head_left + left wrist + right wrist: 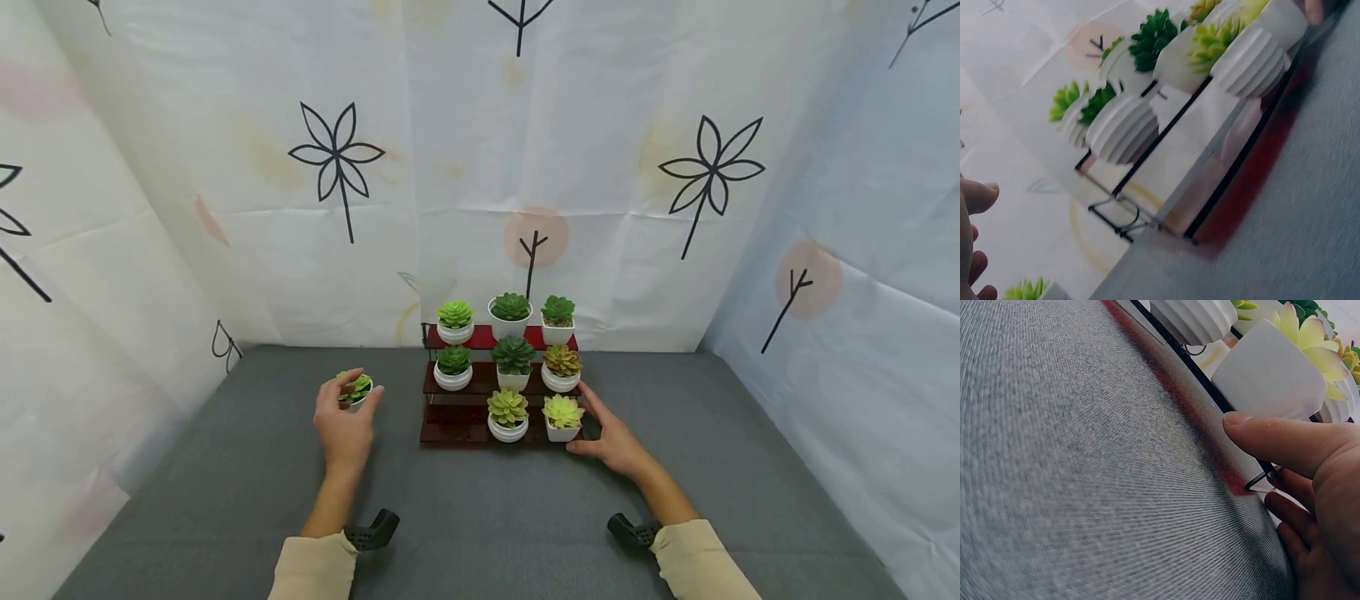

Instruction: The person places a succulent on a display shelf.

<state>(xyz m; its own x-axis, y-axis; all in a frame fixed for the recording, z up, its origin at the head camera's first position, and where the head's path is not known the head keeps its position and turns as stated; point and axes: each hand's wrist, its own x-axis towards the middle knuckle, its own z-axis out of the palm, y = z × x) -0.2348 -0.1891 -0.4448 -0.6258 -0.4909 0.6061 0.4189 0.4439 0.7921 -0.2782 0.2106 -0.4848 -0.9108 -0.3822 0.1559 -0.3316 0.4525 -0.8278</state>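
In the head view, my left hand [347,425] is at a small green succulent in a white pot [357,390], left of the stand. Its thumb and fingers are spread about the plant; in the left wrist view the thumb [980,195] stands apart from the potted succulent [1025,289]. A dark red three-tier display stand [457,427] carries several potted succulents. My right hand [617,442] holds the stand's lower right corner, thumb at the front edge, fingers at the side. Beside that thumb sits a yellow-green succulent in a square white pot [1269,372].
Grey cloth [480,517] covers the table. White printed fabric [450,167] hangs behind it and along both sides. On the bottom tier, a ribbed white pot with a succulent [507,427] stands in the middle; bare red surface shows to its left.
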